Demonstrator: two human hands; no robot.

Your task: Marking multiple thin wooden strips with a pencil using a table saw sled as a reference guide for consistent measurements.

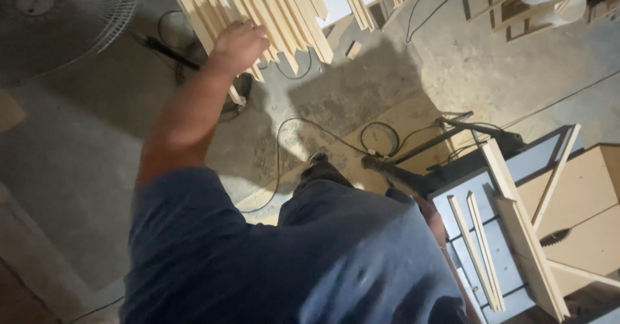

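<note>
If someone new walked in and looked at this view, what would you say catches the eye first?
Probably the left hand, stretched out at the top onto a leaning bundle of pale wooden strips. Next, the table saw at lower right, its blade poking up, with two thin strips lying on its top. Black cables loop over the concrete floor between them.
</note>
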